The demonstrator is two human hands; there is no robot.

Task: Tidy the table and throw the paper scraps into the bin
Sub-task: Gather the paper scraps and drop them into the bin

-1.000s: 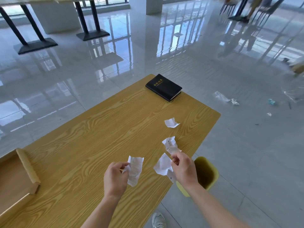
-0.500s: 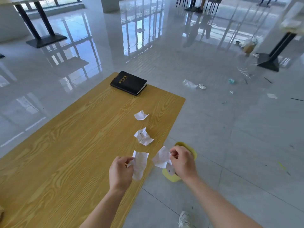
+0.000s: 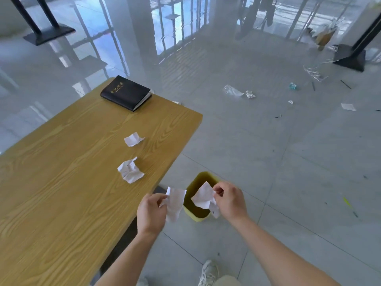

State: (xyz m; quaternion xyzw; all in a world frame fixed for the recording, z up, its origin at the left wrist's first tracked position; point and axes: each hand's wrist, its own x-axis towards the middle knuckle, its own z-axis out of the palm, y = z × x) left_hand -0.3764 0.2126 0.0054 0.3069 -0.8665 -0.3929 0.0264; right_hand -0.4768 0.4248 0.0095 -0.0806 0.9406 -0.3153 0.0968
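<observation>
I have a paper scrap in each hand. My left hand (image 3: 151, 213) pinches the long scrap (image 3: 175, 201) between thumb and fingers, and the scrap hangs down just beside the left side of the yellow bin (image 3: 198, 219). My right hand (image 3: 229, 200) pinches the wrinkled scrap (image 3: 203, 196) the same way, and that one is right over the bin's open mouth. Both hands are closed tight on paper, not on each other.

The step now, I think, is the drop. The right scrap looks ready to go. The left scrap is not. It hangs over the bin's edge, and part of it is over the floor, so I would slide that hand a little to the right first.

Paper is light and can float off to the side (the floor has enough litter on it already). So I would bring both hands down close to the bin's mouth and then open my fingers, one hand at a time, and watch each scrap fall in.

After that, two more scraps wait on the wooden table (image 3: 61, 182): a crumpled scrap (image 3: 130, 170) near the table's edge and a small scrap (image 3: 133, 139) farther up. The black book (image 3: 125, 92) lies at the far corner, well apart from them.
</observation>
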